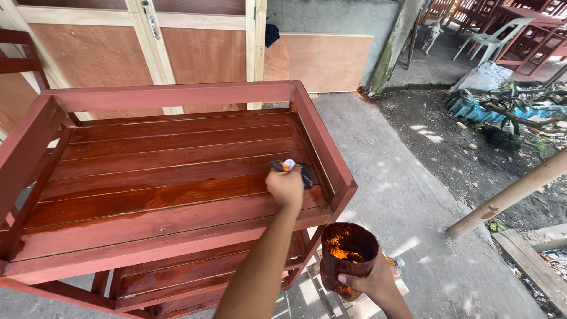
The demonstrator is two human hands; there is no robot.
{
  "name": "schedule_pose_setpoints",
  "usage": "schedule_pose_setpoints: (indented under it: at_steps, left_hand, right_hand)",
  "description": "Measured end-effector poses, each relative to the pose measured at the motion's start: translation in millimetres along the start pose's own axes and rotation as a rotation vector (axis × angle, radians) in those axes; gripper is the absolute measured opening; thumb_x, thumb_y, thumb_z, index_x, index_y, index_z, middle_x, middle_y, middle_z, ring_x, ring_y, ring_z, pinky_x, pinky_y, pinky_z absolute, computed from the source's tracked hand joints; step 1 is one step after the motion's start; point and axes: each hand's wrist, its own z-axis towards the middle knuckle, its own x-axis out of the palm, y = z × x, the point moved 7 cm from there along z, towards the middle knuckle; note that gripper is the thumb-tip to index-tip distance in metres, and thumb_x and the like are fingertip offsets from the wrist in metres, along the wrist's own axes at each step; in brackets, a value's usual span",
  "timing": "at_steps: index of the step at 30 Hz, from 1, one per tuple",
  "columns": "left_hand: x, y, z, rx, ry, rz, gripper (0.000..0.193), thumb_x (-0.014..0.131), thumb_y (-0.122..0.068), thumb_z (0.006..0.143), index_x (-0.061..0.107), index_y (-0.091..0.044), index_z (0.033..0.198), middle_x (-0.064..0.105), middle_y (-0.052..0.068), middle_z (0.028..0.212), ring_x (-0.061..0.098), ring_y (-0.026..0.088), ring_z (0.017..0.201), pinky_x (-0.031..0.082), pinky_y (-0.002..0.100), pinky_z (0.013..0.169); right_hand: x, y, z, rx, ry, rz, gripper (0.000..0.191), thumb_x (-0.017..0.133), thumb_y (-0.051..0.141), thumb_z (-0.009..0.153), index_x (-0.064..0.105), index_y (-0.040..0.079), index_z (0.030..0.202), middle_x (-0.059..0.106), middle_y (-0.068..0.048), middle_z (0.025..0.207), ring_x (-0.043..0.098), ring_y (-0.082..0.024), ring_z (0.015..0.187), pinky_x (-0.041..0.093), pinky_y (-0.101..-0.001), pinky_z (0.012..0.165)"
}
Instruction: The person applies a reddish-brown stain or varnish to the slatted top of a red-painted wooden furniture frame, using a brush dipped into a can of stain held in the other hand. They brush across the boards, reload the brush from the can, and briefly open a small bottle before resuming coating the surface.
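Two hands | left hand [286, 188] brush [295, 169] | right hand [369, 282] cup [347, 255]

A single head-worn camera looks steeply down and forward from close above a red-brown slatted wooden bench [165, 171], which fills the left and centre of the frame. To the right it takes in a grey concrete path [407, 207], with pale plywood doors [142, 41] across the top edge.

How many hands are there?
2. The left hand holds a brush on the red bench. The right hand holds a paint cup below.
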Motion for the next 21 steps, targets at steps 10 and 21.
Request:
schedule_pose_setpoints:
  at_steps: [10,21]
  left_hand:
    - [-45,-10,35,0.030,0.005,-0.064,0.019,0.083,-0.004,0.076,0.065,0.001,0.077,0.071,0.010,0.070,0.066,0.019,0.062,0.054,0.037,0.062]
    - [-8,-20,-26,0.106,0.058,-0.041,0.018,0.080,-0.004,0.078,0.063,0.001,0.076,0.069,0.009,0.070,0.067,0.016,0.062,0.053,0.034,0.059]
  right_hand:
    - [-4,7,7,-0.023,0.021,-0.028,0.110,0.098,0.027,0.051,0.041,0.000,0.141,0.065,-0.018,0.130,0.065,-0.028,0.122,0.054,-0.0445,0.103]
    - [10,5,-2,0.020,0.063,0.007,0.109,0.097,0.023,0.050,0.042,0.001,0.141,0.066,-0.018,0.129,0.066,-0.028,0.121,0.054,-0.0440,0.103]
